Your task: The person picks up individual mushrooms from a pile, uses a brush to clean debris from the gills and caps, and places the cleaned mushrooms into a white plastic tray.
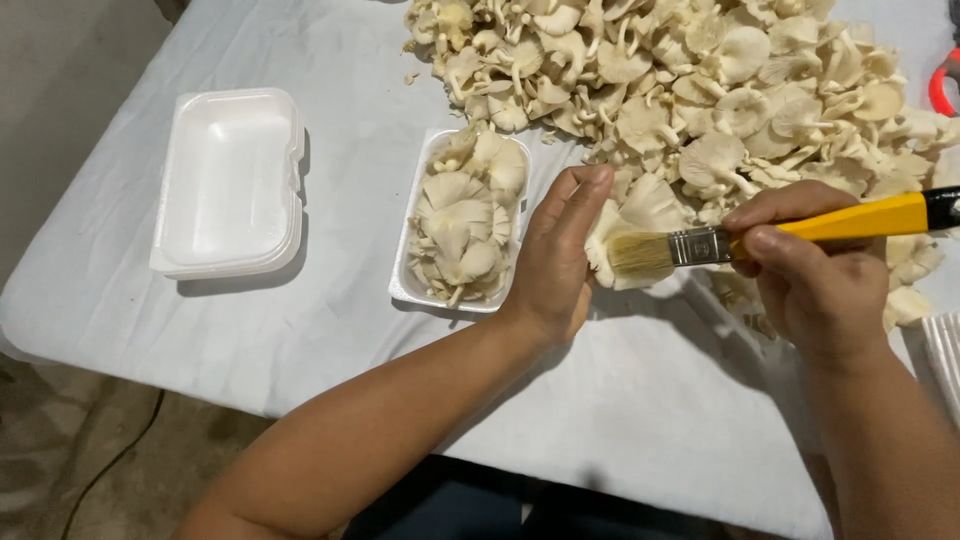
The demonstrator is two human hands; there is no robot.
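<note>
My left hand [553, 262] holds a pale oyster mushroom [640, 215] upright by its edge, just right of a white foam tray [412, 285] filled with mushrooms. My right hand [808, 272] grips a paintbrush [780, 232] with a yellow and black handle and a metal ferrule. Its light bristles touch the held mushroom. A big heap of oyster mushrooms [700, 90] lies behind both hands on the white tablecloth [330, 340].
An empty stack of white foam trays [230, 180] sits at the left of the table. A red object [941, 85] shows at the right edge, and a white ribbed item [945, 350] lies lower right. Bare floor with a dark cable [120, 450] runs along the left.
</note>
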